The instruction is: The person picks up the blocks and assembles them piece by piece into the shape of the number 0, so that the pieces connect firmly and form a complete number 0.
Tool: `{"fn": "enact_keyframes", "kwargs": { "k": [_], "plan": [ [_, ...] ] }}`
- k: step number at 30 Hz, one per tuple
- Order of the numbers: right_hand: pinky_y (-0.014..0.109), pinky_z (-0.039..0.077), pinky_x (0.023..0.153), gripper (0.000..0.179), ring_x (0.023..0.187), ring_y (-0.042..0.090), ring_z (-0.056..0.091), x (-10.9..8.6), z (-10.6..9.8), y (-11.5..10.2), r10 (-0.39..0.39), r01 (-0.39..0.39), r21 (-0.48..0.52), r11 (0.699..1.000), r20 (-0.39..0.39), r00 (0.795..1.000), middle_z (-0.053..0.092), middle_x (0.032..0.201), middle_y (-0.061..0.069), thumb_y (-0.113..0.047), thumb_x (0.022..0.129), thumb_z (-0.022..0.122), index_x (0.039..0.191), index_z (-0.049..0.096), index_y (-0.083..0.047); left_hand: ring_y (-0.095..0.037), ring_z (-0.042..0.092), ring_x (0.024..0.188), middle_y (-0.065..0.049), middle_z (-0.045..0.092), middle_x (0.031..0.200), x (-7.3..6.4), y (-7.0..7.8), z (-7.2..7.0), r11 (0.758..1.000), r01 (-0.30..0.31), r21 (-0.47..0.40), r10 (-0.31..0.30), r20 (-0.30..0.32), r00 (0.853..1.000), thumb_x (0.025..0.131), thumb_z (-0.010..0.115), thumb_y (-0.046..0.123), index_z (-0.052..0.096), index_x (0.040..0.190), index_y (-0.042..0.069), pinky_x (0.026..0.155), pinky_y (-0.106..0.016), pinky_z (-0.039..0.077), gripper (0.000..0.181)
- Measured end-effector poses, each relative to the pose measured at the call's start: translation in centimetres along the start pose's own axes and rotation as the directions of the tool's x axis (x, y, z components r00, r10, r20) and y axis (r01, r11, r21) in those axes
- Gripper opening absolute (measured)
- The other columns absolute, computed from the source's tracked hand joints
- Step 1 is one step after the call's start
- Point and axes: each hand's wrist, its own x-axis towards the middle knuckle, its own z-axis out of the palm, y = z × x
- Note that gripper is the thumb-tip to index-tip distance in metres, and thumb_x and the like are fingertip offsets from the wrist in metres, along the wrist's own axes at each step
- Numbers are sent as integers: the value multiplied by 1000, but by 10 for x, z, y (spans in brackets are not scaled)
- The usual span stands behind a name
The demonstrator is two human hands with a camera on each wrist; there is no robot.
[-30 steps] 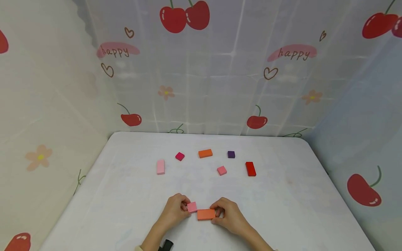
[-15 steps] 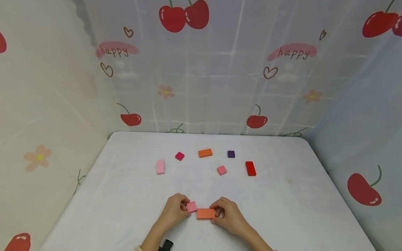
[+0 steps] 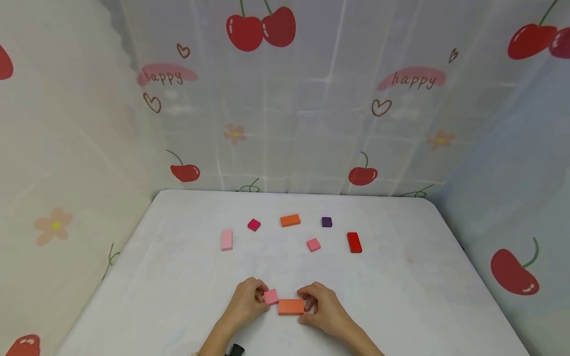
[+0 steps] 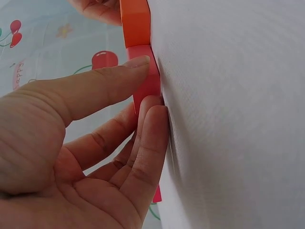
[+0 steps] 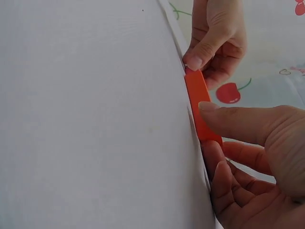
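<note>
Left hand (image 3: 247,300) narrow, pinching near pink cube (image 3: 270,296) between thumb and fingers. Black object (image 3: 236,349) beside the left forearm, cut off by the bottom edge of the head view; can't tell what it is. Right hand (image 3: 324,309) has thumb and fingers curled around the right end of near orange block (image 3: 291,307); narrow gap, grip firmness unclear. Thumb lies across the block's face in the right wrist view, a finger against its end. Near pink cube and near orange block touch, cube at the block's left end, set a bit farther back and slightly turned. Both sit on white table (image 3: 401,306), near side, between the hands.

Farther out, well apart from the hands, six loose pieces form a rough arc: small pink block (image 3: 313,244) right of middle, red block (image 3: 354,243) to its right, pale pink block (image 3: 226,240) far left. Behind those: magenta cube (image 3: 254,225), purple cube (image 3: 327,222), and far orange block (image 3: 290,220) between these two. Beyond the table edge, pale curtain (image 3: 294,148) printed with cherries, hearts, flowers and "happy".
</note>
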Motion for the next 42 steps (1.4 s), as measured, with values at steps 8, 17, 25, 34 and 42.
{"fn": "enact_keyframes", "kwargs": {
  "k": [8, 17, 25, 34, 42],
  "plan": [
    [19, 49, 67, 51, 79, 8, 57, -1, -20, 2, 75, -76, 20, 997, 23, 997, 60, 98, 1, -16, 73, 85, 120, 65, -8, -4, 49, 66, 0, 54, 76, -2, 3, -1, 1000, 13, -6, -13, 10, 1000, 67, 82, -5, 66, 88, 0, 60, -19, 44, 28],
    [20, 50, 69, 48, 80, 12, 61, 20, -49, 6, 145, -153, -5, 988, -301, 943, 65, 101, 8, -8, 73, 85, 117, 67, -7, -4, 50, 65, 0, 53, 75, -2, 6, -1, 1000, 15, 1, -15, 8, 1000, 66, 82, -6, 65, 87, 1, 59, -18, 44, 27],
    [26, 54, 76, 52, 86, 20, 63, 58, -64, 22, 195, -219, -2, 976, -445, 874, 65, 108, 12, -7, 78, 81, 126, 62, -6, -4, 50, 65, 0, 54, 75, -3, 5, 0, 1000, 12, 6, -12, 0, 1000, 66, 82, -6, 65, 87, 1, 59, -18, 44, 28],
    [27, 56, 73, 53, 83, 18, 61, 86, -63, 41, 166, -192, -24, 981, -411, 897, 62, 110, 12, -4, 77, 80, 127, 62, -6, -3, 49, 66, 0, 54, 76, -3, 4, 1, 1000, 13, 1, -13, 6, 1000, 67, 82, -6, 65, 88, 1, 59, -18, 44, 28],
    [20, 51, 68, 55, 82, 17, 60, 97, -65, 49, 129, -158, -53, 986, -353, 927, 63, 115, 11, -5, 76, 82, 127, 63, -8, -2, 49, 65, 1, 54, 76, -3, 3, 1, 1000, 11, -1, -11, 0, 1000, 66, 82, -6, 65, 88, 1, 59, -18, 44, 28]
  ]
}}
